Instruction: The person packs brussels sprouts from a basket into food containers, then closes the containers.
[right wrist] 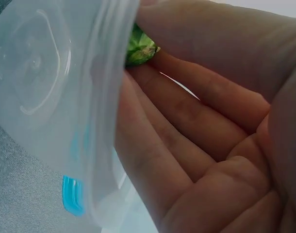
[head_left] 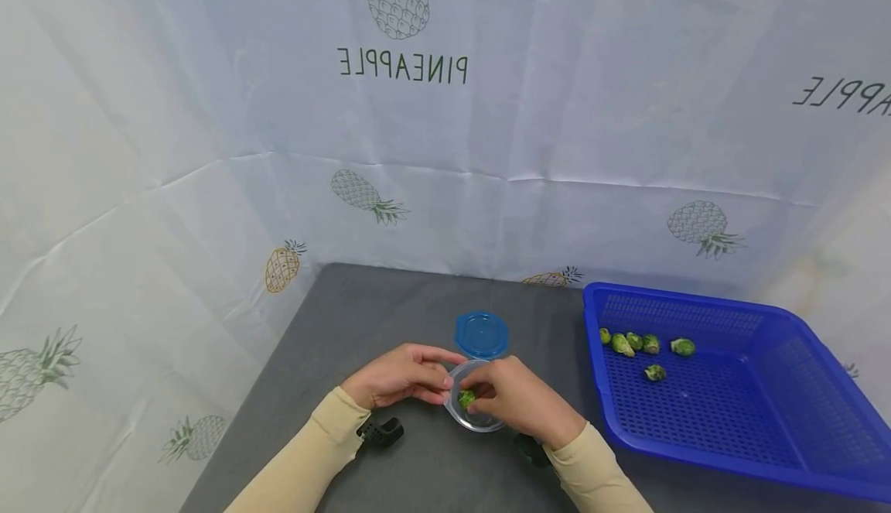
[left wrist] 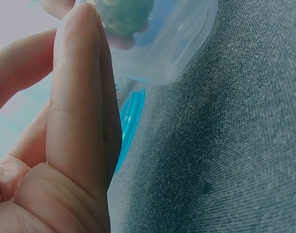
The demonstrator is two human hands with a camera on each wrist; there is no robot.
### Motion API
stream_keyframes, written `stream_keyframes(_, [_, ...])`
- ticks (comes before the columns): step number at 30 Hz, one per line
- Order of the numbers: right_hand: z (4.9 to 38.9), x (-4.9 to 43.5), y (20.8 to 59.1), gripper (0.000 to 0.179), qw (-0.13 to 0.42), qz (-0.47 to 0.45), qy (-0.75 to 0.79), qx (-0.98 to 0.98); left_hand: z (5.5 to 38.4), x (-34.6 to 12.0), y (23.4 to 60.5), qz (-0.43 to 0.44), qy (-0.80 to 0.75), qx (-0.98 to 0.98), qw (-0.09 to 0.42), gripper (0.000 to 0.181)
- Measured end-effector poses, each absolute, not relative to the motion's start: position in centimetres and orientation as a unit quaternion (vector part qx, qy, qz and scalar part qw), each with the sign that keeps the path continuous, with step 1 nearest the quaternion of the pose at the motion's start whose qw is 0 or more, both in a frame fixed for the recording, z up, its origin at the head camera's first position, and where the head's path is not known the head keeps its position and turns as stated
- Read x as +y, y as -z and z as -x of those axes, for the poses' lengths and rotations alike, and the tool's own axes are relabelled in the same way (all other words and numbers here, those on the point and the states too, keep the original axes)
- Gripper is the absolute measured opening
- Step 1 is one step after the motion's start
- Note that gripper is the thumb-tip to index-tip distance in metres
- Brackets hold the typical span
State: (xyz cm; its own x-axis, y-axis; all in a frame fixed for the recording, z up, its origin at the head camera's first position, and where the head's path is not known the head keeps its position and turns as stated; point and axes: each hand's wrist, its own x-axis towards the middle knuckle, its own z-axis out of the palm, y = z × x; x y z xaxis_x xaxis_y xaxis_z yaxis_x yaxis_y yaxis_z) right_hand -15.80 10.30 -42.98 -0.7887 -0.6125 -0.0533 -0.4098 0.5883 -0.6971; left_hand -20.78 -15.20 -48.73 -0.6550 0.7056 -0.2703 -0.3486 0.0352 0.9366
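My left hand (head_left: 404,375) pinches the left rim of a clear round plastic container (head_left: 480,422) between thumb and fingers. The container's clouded wall (left wrist: 187,39) shows up close in the left wrist view. Reaching in from the right, my right hand (head_left: 524,403) holds a green Brussels sprout (head_left: 466,398) inside the container's opening. In the right wrist view the sprout (right wrist: 139,47) sits between thumb and fingertips, partly hidden behind the container wall (right wrist: 36,82). A blue round lid (head_left: 482,335) lies on the table just beyond the container.
To the right stands a blue perforated basket (head_left: 731,412). Several Brussels sprouts (head_left: 650,343) lie toward its back left. Dark grey cloth covers the table (head_left: 390,312), and a white curtain with pineapple prints (head_left: 487,126) hangs behind and at the left. Black wrist cameras (head_left: 384,432) sit under the wrists.
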Motion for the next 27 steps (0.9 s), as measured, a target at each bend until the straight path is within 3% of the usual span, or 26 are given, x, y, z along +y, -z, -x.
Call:
stream_keyframes(15, [15.7,10.6,43.3,0.023,0.145,0.293,0.349,0.879,20.7,-14.7,48.5,-0.149,-0.676,0.608,0.390,0.054])
stream_keyframes(27, [14.2,13.9,38.6,0.026,0.111,0.275,0.319,0.900,20.6,-14.7,48.3,-0.155,-0.667,0.615,0.392,0.061])
